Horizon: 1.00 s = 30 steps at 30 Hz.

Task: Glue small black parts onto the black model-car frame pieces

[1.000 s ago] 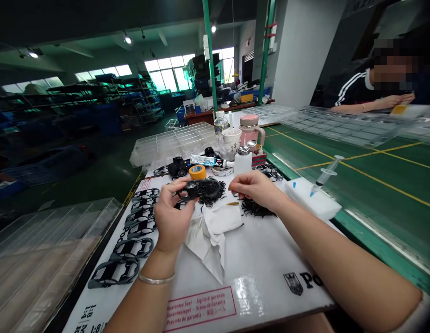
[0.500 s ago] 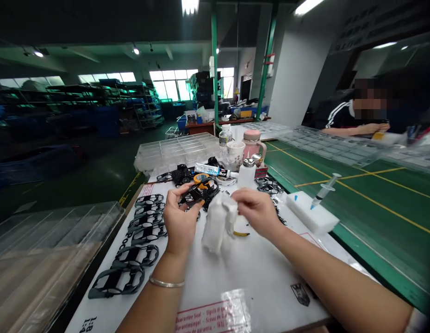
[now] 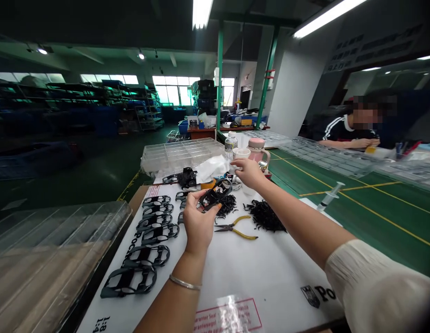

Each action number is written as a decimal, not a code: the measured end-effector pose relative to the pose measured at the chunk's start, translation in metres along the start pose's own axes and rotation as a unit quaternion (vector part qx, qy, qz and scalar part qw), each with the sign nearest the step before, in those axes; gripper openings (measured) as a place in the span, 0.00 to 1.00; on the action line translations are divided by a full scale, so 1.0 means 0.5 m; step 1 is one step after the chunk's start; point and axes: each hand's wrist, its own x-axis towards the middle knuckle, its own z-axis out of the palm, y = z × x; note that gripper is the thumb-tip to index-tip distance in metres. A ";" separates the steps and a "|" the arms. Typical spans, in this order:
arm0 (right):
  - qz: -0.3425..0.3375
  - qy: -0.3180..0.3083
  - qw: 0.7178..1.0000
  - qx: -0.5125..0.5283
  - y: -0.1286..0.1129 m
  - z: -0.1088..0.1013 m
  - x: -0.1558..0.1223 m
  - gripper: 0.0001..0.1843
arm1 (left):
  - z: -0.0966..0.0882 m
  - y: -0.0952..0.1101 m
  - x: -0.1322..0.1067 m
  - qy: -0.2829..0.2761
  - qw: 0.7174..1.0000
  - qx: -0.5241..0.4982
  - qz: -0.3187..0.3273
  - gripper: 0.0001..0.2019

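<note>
My left hand [image 3: 197, 222] is closed round a black plastic frame part [image 3: 216, 192], held tilted just above the white board [image 3: 256, 273]. My right hand [image 3: 248, 172] reaches far forward and pinches a white cloth [image 3: 211, 167], which hangs over the glue tube and tape at the back of the board. Small yellow-handled pliers [image 3: 237, 229] lie on the board below my right forearm. Two heaps of small black pieces [image 3: 265, 216] lie beside the pliers.
Several black frame parts [image 3: 145, 254] lie in a column down the board's left side. Clear plastic trays [image 3: 182, 155] stand behind; a pink mug [image 3: 258, 148], a cup and a bottle stand near my right hand. A syringe [image 3: 329, 196] rests at right. Another person [image 3: 353, 134] sits far right.
My right hand lifted the white cloth off the board and carried it forward to the back, uncovering the pliers. The left hand kept the black part. The camera tilted up.
</note>
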 end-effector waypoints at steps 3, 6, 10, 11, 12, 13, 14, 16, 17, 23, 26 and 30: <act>0.035 -0.045 0.998 0.029 -0.009 0.001 -0.038 0.11 | 0.001 0.003 -0.002 -0.007 0.998 0.046 0.035 0.21; 0.071 -0.095 0.989 0.088 -0.032 -0.021 -0.110 0.19 | 0.007 0.006 -0.008 -0.016 0.989 0.120 0.081 0.22; 0.121 -0.135 0.958 0.222 -0.057 -0.048 -0.190 0.27 | 0.011 0.011 -0.019 -0.035 0.963 0.215 0.159 0.22; 0.122 -0.130 0.954 0.239 -0.060 -0.050 -0.204 0.26 | 0.011 0.012 -0.022 -0.040 0.955 0.231 0.180 0.22; 0.110 -0.112 0.959 0.238 -0.060 -0.051 -0.216 0.25 | 0.010 0.014 -0.024 -0.044 0.948 0.243 0.199 0.21; 0.080 -0.084 0.970 0.213 -0.059 -0.052 -0.226 0.23 | 0.009 0.015 -0.027 -0.048 0.942 0.252 0.214 0.21; 0.034 -0.049 0.983 0.172 -0.058 -0.054 -0.234 0.23 | 0.009 0.017 -0.029 -0.049 0.939 0.257 0.223 0.21; -0.091 0.032 0.993 0.066 -0.056 -0.061 -0.246 0.22 | 0.009 0.022 -0.033 -0.052 0.939 0.262 0.215 0.21; -0.152 0.061 0.986 0.016 -0.055 -0.066 -0.249 0.20 | 0.010 0.026 -0.035 -0.055 0.942 0.264 0.200 0.21; -0.266 0.073 0.959 -0.062 -0.055 -0.095 -0.250 0.13 | 0.021 0.059 -0.046 -0.141 0.970 0.198 0.025 0.21; -0.285 0.081 0.953 -0.067 -0.057 -0.099 -0.247 0.11 | 0.022 0.066 -0.049 -0.174 0.971 0.156 -0.050 0.22; -0.305 0.080 0.946 -0.074 -0.065 -0.102 -0.245 0.08 | 0.021 0.064 -0.051 -0.182 0.974 0.097 -0.097 0.23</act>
